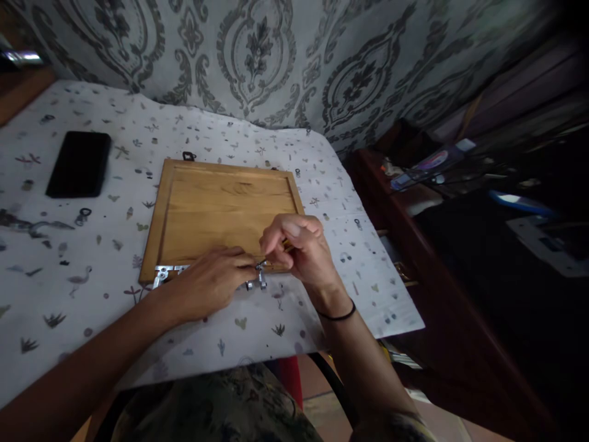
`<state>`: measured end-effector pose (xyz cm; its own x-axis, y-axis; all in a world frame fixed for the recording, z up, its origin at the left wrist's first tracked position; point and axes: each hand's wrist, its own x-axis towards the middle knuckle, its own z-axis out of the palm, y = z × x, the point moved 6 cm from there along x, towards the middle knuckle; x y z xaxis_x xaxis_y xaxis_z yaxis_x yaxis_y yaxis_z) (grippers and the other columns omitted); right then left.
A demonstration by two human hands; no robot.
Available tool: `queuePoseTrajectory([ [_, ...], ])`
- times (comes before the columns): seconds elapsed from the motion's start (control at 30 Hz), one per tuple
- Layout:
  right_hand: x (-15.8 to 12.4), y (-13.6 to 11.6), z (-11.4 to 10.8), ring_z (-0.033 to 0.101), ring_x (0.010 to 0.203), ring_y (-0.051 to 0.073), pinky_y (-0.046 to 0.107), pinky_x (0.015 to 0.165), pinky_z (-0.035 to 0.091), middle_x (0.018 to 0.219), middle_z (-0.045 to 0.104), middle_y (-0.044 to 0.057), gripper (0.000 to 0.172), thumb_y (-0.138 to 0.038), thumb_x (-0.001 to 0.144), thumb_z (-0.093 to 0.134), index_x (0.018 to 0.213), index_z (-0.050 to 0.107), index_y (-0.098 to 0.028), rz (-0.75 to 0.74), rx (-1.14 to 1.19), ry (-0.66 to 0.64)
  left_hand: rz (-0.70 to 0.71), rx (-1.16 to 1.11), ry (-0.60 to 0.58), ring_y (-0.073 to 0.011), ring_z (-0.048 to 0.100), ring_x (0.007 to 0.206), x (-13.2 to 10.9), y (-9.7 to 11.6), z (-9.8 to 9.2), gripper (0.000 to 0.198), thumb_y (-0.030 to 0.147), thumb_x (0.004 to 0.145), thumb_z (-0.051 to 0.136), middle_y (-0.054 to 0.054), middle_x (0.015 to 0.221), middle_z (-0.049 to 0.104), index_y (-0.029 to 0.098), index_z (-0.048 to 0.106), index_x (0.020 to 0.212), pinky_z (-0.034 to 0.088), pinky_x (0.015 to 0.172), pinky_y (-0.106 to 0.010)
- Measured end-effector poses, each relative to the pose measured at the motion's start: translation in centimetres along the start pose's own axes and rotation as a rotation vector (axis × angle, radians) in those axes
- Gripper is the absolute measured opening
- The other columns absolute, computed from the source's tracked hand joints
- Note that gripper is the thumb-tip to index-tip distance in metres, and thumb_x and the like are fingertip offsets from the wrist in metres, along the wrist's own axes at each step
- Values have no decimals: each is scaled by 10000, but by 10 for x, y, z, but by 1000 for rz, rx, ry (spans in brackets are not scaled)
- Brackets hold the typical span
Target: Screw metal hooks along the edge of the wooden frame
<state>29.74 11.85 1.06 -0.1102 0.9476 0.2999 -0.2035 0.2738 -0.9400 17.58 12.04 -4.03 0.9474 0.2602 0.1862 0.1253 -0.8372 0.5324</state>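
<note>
A wooden panel [216, 209] with a raised frame lies flat on the cloth-covered table. Along its near edge sits a silvery metal bracket [162, 274]; its middle is hidden under my left hand [209, 282]. The fingers of that hand are closed over the bracket and the panel edge, thumb out of sight. Just right of those fingertips, my right hand [301, 248] is closed round a small screwdriver, a bit of yellow showing between the fingers. Its thin shaft [261, 264] points down at the bracket's right part [262, 281].
A black phone-like slab [79, 164] lies on the patterned tablecloth [115, 233] at left. Behind the table hangs a patterned curtain [257, 61]. To the right stands a dark red cabinet [442, 282] bearing a clear bottle [432, 162] and a blue-handled item [522, 201].
</note>
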Motion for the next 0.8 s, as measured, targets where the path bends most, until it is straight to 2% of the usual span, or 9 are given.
queuePoseTrajectory([
  [0.07, -1, 3, 5, 232, 388, 55, 220, 415, 237, 443, 307, -94, 501, -470, 979, 577, 564, 526, -195, -5, 17, 120, -14, 8, -6, -208, 659, 1078, 0, 1, -1, 323, 53, 936, 503, -43, 1115, 731, 228, 720, 1100, 523, 982, -383],
  [0.17, -9, 3, 13, 162, 404, 56, 227, 400, 218, 476, 225, -96, 568, -477, 967, 594, 534, 324, -227, -88, -1, 339, -23, 6, -17, -222, 661, 1067, 0, 3, -3, 263, 68, 929, 537, -59, 1084, 726, 209, 716, 1060, 527, 978, -394],
  [0.4, -26, -7, 12, 172, 425, 81, 241, 403, 215, 511, 218, -82, 522, -397, 1000, 546, 579, 279, -241, -288, -141, 740, -7, 31, -48, -218, 662, 1018, 2, 6, -7, 337, -8, 874, 464, -47, 1036, 731, 192, 703, 1001, 537, 932, -381],
  [0.47, -19, -7, 5, 168, 408, 76, 235, 387, 195, 491, 208, -93, 556, -475, 979, 579, 573, 278, -242, -221, -90, 665, -5, 50, -58, -224, 660, 1027, 3, 5, -6, 355, -16, 873, 469, -56, 1060, 736, 185, 714, 1033, 532, 932, -385],
  [0.53, -7, -7, 2, 232, 404, 78, 230, 394, 236, 478, 265, -89, 562, -573, 950, 586, 560, 365, -234, -114, -34, 418, -6, 55, -48, -230, 660, 1033, 3, 4, -5, 343, -7, 884, 486, -67, 1091, 738, 182, 723, 1045, 528, 930, -392],
  [0.6, 0, -10, 0, 437, 497, 106, 250, 496, 394, 537, 446, -35, 529, -567, 966, 553, 575, 543, -211, -81, -65, 170, -3, 55, -48, -230, 661, 1036, 3, 3, -3, 331, -1, 887, 500, -65, 1100, 737, 189, 729, 1032, 524, 932, -390],
  [0.67, 3, -12, -4, 590, 671, 130, 284, 647, 495, 700, 608, 29, 489, -493, 971, 575, 597, 660, -190, -85, -111, 33, 2, 55, -58, -228, 661, 1028, 3, 3, -3, 336, -3, 883, 496, -61, 1081, 737, 194, 732, 1020, 524, 929, -384],
  [0.73, 6, -10, -5, 595, 640, 119, 276, 621, 497, 695, 615, 27, 484, -431, 971, 594, 555, 639, -185, -68, -42, -26, 7, 49, -62, -229, 660, 1004, 3, 4, -4, 339, -2, 886, 481, -65, 1045, 734, 188, 737, 1001, 530, 915, -386],
  [0.8, 7, -6, -1, 422, 434, 76, 227, 452, 377, 504, 457, -39, 559, -436, 985, 572, 486, 497, -196, -45, 105, -32, 3, 38, -53, -228, 661, 973, 3, 4, -5, 331, 10, 906, 470, -70, 1014, 732, 181, 740, 989, 536, 902, -389],
])
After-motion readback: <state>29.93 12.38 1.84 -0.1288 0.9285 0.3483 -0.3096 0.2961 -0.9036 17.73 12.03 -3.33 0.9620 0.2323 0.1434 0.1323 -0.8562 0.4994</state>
